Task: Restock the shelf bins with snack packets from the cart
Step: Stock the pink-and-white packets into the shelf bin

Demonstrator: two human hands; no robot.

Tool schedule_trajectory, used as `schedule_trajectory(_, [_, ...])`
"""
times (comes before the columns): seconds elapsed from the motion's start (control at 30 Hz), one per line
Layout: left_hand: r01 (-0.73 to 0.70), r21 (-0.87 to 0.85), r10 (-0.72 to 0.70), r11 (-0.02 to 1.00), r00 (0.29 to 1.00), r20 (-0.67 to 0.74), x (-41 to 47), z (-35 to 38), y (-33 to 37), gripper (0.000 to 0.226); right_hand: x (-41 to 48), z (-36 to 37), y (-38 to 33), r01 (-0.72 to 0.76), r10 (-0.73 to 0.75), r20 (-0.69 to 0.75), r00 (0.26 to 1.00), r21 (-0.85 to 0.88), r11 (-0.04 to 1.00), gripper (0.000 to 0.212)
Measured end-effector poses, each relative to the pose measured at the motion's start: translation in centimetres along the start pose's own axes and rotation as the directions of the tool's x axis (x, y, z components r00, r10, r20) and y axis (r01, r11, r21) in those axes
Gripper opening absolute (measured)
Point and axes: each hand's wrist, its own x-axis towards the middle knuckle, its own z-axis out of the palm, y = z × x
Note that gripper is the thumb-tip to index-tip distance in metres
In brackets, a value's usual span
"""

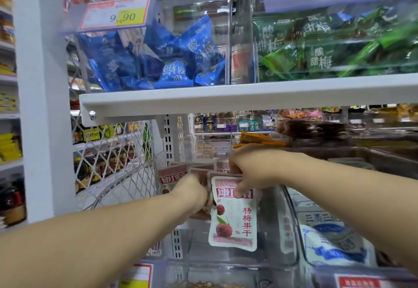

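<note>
Both my hands reach into a clear plastic shelf bin [287, 226] on the lower shelf. My right hand [246, 170] pinches the top of a pink-and-white snack packet [234, 217] printed with red berries, which hangs upright at the bin's front. My left hand [192, 195] grips more pink packets [172, 174] of the same kind, fanned out just left of and behind the front one. The fingers of both hands are partly hidden by the packets. No cart is in view.
A white shelf board [226, 97] runs right above my hands. On it stand a clear bin of blue packets [158, 61] and one of green packets [328, 48]. White-and-blue packets [328, 240] fill the bin to the right. A wire mesh panel [113, 159] closes the left side.
</note>
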Motion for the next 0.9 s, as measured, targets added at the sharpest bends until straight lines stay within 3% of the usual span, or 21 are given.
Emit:
schedule_trajectory(0.1, [0.013,0.037,-0.012,0.999,1.0,-0.016,0.5,0.0,-0.4,0.036,0.2,0.0,0.0,0.003,-0.003,-0.015,1.0,0.036,0.999,0.048])
schedule_trajectory(0.23, [-0.006,0.002,0.006,1.0,1.0,0.017,-0.2,0.1,0.0,0.02,-0.1,-0.1,-0.1,-0.022,0.024,0.061,0.998,-0.034,0.999,0.05])
schedule_trajectory(0.4, [0.041,0.14,-0.091,0.989,0.923,0.373,-2.1,0.4,0.1,0.024,-0.1,-0.3,-0.5,-0.031,0.054,0.179,0.982,-0.13,0.991,0.055])
schedule_trajectory(0.53, [0.043,0.044,-0.058,0.998,0.883,0.465,-1.9,-0.2,0.1,0.033,-0.1,-0.5,-0.5,-0.056,0.079,0.226,0.971,-0.105,0.993,0.062])
schedule_trajectory(0.6, [0.052,0.033,-0.062,0.998,0.819,0.57,-2.3,-0.6,0.3,0.03,-0.1,-0.5,-0.5,-0.05,0.073,0.219,0.973,-0.109,0.993,0.061])
schedule_trajectory(0.67, [0.006,0.145,-0.101,0.989,0.749,0.655,-2.6,-0.6,0.0,0.029,0.0,-0.4,-0.4,-0.04,0.062,0.205,0.977,-0.107,0.993,0.062])
schedule_trajectory(0.77, [-0.084,0.251,-0.084,0.964,0.803,0.59,-2.6,0.2,-0.4,0.091,0.1,0.0,-0.1,-0.038,0.055,0.149,0.987,-0.116,0.992,0.057])
schedule_trajectory(0.9, [-0.167,0.301,0.029,0.939,0.909,0.415,-2.5,1.6,0.1,0.101,0.3,0.0,0.2,-0.037,0.037,0.003,0.999,-0.076,0.996,0.039])
